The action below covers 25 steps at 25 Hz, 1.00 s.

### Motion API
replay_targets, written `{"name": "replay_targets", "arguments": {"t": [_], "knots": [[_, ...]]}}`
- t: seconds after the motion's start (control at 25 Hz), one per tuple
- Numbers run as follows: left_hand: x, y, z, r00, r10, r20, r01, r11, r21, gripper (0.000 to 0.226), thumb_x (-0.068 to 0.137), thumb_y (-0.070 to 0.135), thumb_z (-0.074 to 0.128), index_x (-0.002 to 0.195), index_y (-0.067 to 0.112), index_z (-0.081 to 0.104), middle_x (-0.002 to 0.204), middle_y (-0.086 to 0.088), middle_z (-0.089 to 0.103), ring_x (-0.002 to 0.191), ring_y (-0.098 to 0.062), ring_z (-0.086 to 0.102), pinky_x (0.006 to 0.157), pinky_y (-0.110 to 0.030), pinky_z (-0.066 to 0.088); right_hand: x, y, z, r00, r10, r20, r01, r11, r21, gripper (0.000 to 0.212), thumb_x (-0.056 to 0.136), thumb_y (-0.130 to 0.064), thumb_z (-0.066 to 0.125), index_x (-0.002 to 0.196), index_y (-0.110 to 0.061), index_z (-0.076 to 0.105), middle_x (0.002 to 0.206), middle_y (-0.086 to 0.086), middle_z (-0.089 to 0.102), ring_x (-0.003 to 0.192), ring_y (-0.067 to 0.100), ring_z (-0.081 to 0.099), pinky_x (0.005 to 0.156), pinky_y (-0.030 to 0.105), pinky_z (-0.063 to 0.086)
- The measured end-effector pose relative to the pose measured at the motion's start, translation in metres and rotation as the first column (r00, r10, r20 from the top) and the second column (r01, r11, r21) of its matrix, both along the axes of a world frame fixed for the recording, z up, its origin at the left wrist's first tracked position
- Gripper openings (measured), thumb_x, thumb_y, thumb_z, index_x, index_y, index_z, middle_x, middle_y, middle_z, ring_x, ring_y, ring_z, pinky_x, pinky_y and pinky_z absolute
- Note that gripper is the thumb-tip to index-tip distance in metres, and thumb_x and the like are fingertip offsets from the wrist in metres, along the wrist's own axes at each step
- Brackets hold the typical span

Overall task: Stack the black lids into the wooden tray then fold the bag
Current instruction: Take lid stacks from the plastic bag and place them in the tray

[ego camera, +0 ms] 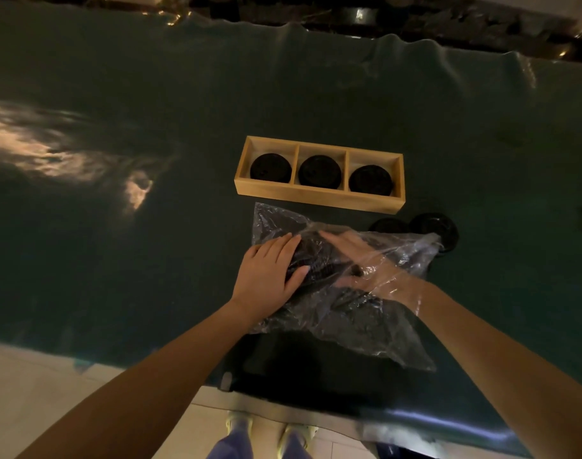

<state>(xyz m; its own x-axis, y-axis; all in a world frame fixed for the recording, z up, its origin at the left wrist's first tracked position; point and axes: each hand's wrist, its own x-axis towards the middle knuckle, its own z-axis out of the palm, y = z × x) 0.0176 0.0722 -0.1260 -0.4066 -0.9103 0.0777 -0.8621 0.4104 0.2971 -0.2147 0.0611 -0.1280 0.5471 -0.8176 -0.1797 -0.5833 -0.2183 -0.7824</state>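
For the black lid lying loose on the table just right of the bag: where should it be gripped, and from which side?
The loose lid lies flat, so its round rim is probably the part to pinch, thumb and fingers on opposite edges, coming from above. The far-right side looks best: the clear bag overlaps its near edge, a second lid crowds its left, and the wooden tray sits just beyond.

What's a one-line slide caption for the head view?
Right hand inside the clear bag, left hand steadying it; wooden tray holds lids in all three compartments.
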Motion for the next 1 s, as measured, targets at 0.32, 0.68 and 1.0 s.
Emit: {"name": "replay_targets", "arguments": {"t": [0.32,0.68,1.0], "knots": [[0.01,0.002,0.001,0.999,-0.033,0.012,0.033,0.999,0.043,0.077,0.088,0.061,0.026,0.144,0.009,0.016,0.149,-0.014,0.034,0.136,-0.026,0.032,0.113,-0.044,0.024,0.009,-0.012,-0.001,0.991,0.043,0.123,-0.056,0.993,0.103,0.088,0.075,-0.037,0.076,0.144,-0.034,0.023,0.152,-0.013,0.022,0.14,0.001,0.021,0.116,0.027,0.021],[0.017,0.019,0.008,0.996,-0.058,0.062,0.049,0.989,0.143,0.082,0.085,0.067,0.019,0.145,0.012,0.012,0.156,-0.009,0.017,0.142,-0.021,0.015,0.114,-0.057,0.007,0.02,-0.009,0.0,0.985,0.171,0.032,-0.172,0.985,0.019,0.098,0.066,-0.044,0.081,0.144,-0.031,0.022,0.145,-0.007,0.019,0.138,0.009,0.017,0.114,0.027,0.017],[0.041,0.018,0.015,0.962,-0.023,-0.273,0.164,0.845,0.508,0.104,0.075,0.033,0.072,0.145,0.023,-0.004,0.156,0.002,-0.008,0.141,-0.014,-0.007,0.116,-0.048,0.009,0.021,0.008,-0.007,0.993,0.048,0.105,-0.045,0.998,-0.031,0.088,0.067,-0.032,0.083,0.136,-0.029,0.027,0.139,-0.007,0.029,0.133,0.006,0.029,0.116,0.033,0.026]]}}
